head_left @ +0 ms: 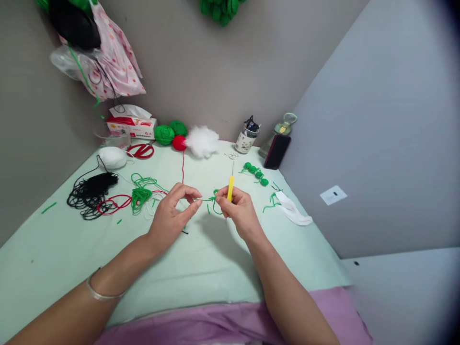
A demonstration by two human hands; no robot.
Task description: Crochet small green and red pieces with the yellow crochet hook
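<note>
My left hand [174, 211] hovers over the pale green table [72, 249], its thumb and fingers pinched on a strand of green yarn [212, 200]. My right hand [239, 208] is closed around a yellow-handled crochet hook [230, 186] that points up and away. The green strand runs between both hands, with loose loops hanging just below them. A silver bangle [98, 291] sits on my left wrist.
Left of the hands lie tangles of black yarn [91, 191], red yarn [117, 203] and green yarn [141, 194]. Behind are red scissors [141, 151], a tissue box [132, 125], green and red yarn balls, white stuffing [201, 141], a jar [246, 140], a phone [277, 151], small green crocheted pieces [256, 172] and white cloth [294, 211].
</note>
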